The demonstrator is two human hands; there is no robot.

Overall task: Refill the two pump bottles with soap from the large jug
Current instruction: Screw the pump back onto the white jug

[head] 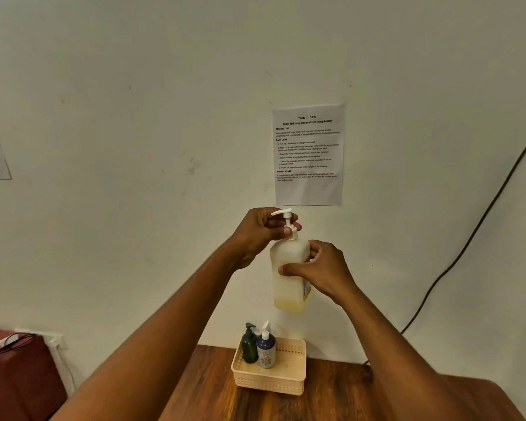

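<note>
From the head view, the two forearms run up from the lower frame to centre, where the large jug [290, 268] is held upright in the air, long axis vertical, above the basket [269, 367] on the worktop [331, 399]. The right hand [322, 268] wraps the jug's body from the right; the left hand [263, 230] pinches the collar of its white pump [287, 221] from the left. The green pump bottle [249, 346] and blue pump bottle [266, 349] stand in the basket's left end, directly below.

Dim warm light, perhaps edge-warped.
</note>
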